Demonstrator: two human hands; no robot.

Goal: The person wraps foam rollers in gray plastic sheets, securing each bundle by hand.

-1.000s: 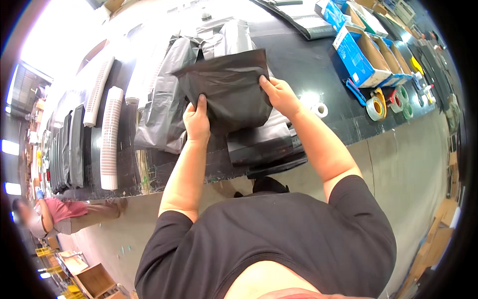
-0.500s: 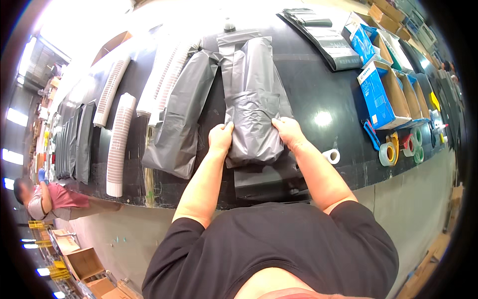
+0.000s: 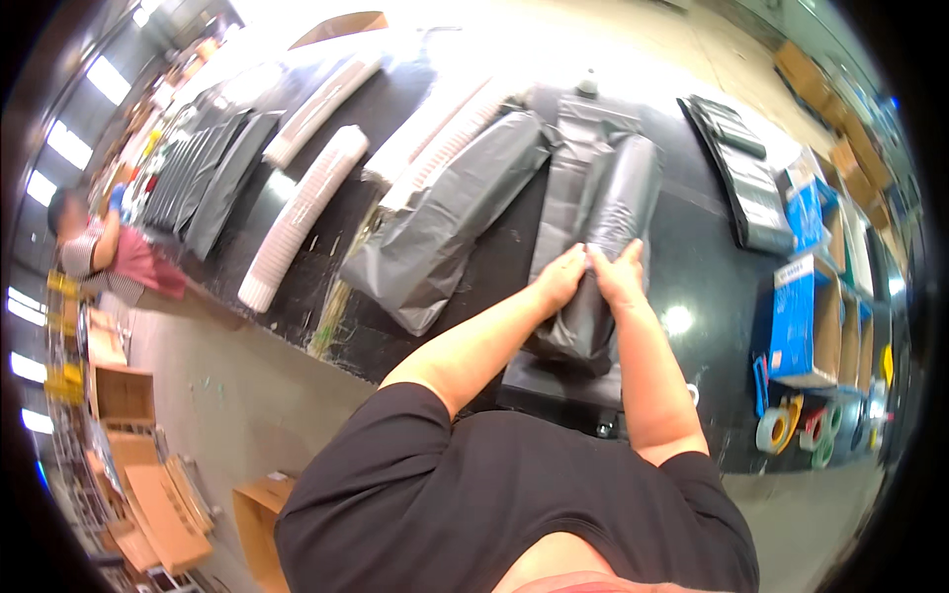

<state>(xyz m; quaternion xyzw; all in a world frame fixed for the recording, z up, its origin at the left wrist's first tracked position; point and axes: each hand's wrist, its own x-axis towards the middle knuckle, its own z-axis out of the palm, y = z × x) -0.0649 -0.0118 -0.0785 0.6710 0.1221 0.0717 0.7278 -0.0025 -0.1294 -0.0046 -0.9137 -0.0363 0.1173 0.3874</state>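
Note:
A long parcel in a dark grey plastic mailing bag [image 3: 633, 178] lies lengthwise before me on the black table. My left hand [image 3: 561, 277] grips the bag's plastic near the middle, fingers pressed together. Close beside it, my right hand [image 3: 620, 280] holds the bag from the right, thumb toward the left hand. Creases run across the plastic just beyond the fingers. Beneath the parcel's near end is a flat dark grey sheet of plastic [image 3: 554, 383]. A second filled grey bag [image 3: 450, 222] lies slantwise to the left, apart from my hands.
White ribbed tubes [image 3: 306, 217] and several dark flat packs [image 3: 229, 188] lie to the left. A stack of grey bags [image 3: 746, 188] is at the far right, near blue boxes [image 3: 796, 326] and tape rolls [image 3: 773, 430]. Another person [image 3: 109, 247] stands at the far left.
My hands have come together from the parcel's two sides to its middle, drawing the plastic in so the parcel looks narrower. The view has turned, shifting the table's contents.

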